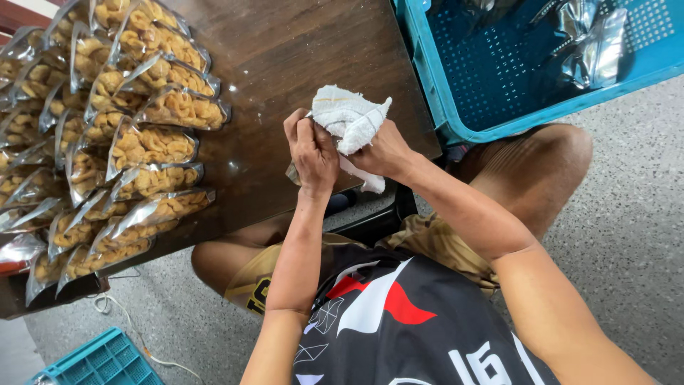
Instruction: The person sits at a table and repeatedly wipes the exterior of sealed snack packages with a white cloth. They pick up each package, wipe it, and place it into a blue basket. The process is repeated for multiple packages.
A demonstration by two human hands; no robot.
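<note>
Far left of the white cloth (347,114), stacked clear bags of golden snacks (135,142) crowd the wooden table (285,50). Your left hand (313,153) pinches the cloth's near edge over the table's front rim; your right hand (385,153) clenches its folds. It looks soft, light, floppy — bunch it, don't pinch corners. Right of it, a blue crate (442,93).

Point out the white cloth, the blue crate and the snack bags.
white cloth (349,117), head view, on its bunched upper fold.
blue crate (427,78), head view, on its left wall.
snack bags (153,146), head view, on one bag in the middle of the row.
</note>
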